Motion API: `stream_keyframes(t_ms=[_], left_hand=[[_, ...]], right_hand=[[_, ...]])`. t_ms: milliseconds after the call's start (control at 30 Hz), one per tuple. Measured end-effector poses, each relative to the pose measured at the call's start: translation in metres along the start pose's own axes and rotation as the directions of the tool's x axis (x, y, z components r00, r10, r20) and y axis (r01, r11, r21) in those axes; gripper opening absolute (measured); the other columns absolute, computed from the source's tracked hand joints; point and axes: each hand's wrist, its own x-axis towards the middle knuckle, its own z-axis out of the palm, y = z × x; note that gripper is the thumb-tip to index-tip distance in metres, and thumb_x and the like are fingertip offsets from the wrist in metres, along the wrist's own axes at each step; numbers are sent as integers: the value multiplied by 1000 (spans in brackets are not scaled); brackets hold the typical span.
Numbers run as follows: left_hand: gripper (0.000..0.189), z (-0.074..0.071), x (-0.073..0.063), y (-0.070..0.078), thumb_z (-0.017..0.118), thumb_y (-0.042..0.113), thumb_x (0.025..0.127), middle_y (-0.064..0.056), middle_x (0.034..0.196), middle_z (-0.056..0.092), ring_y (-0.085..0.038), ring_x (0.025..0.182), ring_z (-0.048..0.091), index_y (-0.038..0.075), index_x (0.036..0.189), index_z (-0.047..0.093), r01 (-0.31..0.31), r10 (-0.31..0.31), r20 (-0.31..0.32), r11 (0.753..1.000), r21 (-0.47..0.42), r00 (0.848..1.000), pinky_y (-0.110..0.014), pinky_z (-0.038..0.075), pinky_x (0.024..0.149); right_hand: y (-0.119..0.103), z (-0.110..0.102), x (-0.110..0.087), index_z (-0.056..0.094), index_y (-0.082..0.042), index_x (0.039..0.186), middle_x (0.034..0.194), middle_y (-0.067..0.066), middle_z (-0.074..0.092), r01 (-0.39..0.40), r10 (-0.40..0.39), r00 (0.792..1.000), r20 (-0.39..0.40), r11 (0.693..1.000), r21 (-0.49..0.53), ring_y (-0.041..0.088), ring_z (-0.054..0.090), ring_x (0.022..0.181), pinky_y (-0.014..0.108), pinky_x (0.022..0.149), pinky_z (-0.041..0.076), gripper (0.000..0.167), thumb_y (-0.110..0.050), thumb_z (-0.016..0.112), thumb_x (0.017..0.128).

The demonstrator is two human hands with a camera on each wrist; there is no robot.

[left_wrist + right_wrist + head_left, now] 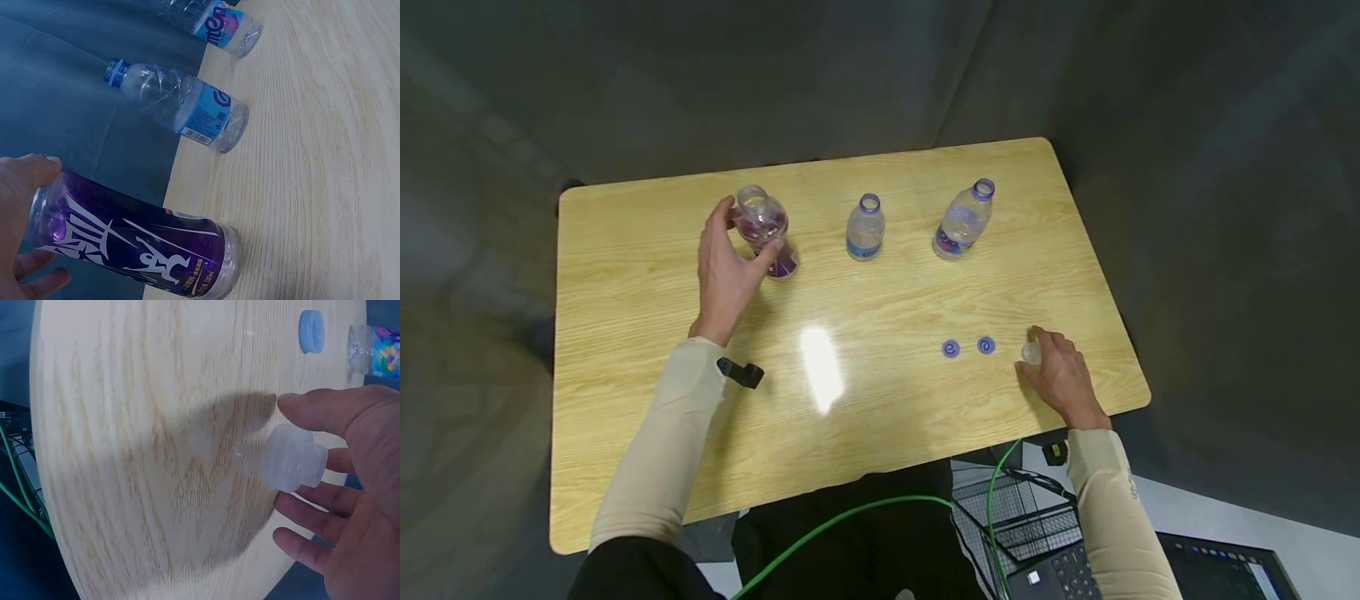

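Note:
At the table's left, my left hand [726, 271] holds a clear bottle with a purple label [150, 234] near its top, thumb on one side and fingers round the other. This bottle stands upright with its mouth uncapped. Over at the right, my right hand [1060, 375] is spread around a translucent whitish cap [290, 457] on the table. In the right wrist view the thumb [319, 409] stands apart from the cap, while the other fingers lie beside and behind it. Two blue caps [951, 348] sit just left of that hand.
A small uncapped water bottle [866, 229] stands mid-table toward the back, and a second water bottle [962, 221] stands to its right. The wooden table [625, 433] has rounded corners. Below its front edge are a green cable [850, 507], a wire basket [1037, 521] and a laptop [1060, 575].

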Motion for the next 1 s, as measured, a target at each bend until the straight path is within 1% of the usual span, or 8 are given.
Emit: stream_keyframes(t_ms=[133,200,367,467,633,800,1000], left_hand=[[86,0,0,1,78,46,91,-8,153,50,-29,137,47,17,160,35,4,-5,18,1000,16,1000,-47,38,115],[85,0,-1,2,79,43,91,-9,152,50,-28,136,48,16,159,36,-3,3,22,1000,12,1000,-47,39,114],[85,2,1,2,82,35,89,-11,151,50,-28,135,49,14,158,36,-25,25,22,1000,7,999,-47,41,113],[86,2,1,2,81,35,90,-10,152,50,-27,136,49,16,159,35,-19,19,27,1000,14,999,-47,41,113],[85,2,1,1,81,34,90,-9,152,50,-27,136,50,15,159,35,-20,20,30,1000,15,999,-46,41,115],[85,0,0,0,81,36,90,-10,151,51,-28,135,50,14,159,36,-23,22,28,999,22,999,-48,41,114],[85,-3,0,0,83,35,89,-12,148,53,-28,134,51,13,157,38,-26,25,25,999,30,999,-49,41,113]], right_hand=[[-1,1,0,45,3,148,134,35,52,-38,38,999,15,999,-8,52,55,116,66,96,47,67,-14,77,92],[-2,2,-1,44,3,149,132,35,51,-52,52,998,19,999,-9,51,55,115,66,95,49,67,-14,77,92],[-3,2,-3,42,3,151,135,35,49,-81,81,997,17,997,-16,51,54,119,67,99,49,67,-12,75,94],[-4,1,-3,42,2,151,136,35,49,-92,92,996,16,995,-23,52,54,121,67,101,48,66,-12,74,95],[-4,1,-3,42,3,151,135,35,49,-93,93,995,17,995,-31,53,54,121,68,99,49,64,-10,73,96],[-5,1,-3,43,3,150,135,34,49,-85,86,996,17,996,-35,53,54,121,68,99,49,62,-10,71,96],[-8,-3,-2,44,3,149,133,34,49,-68,68,998,-5,997,-37,52,55,120,68,98,50,61,-10,71,96]])
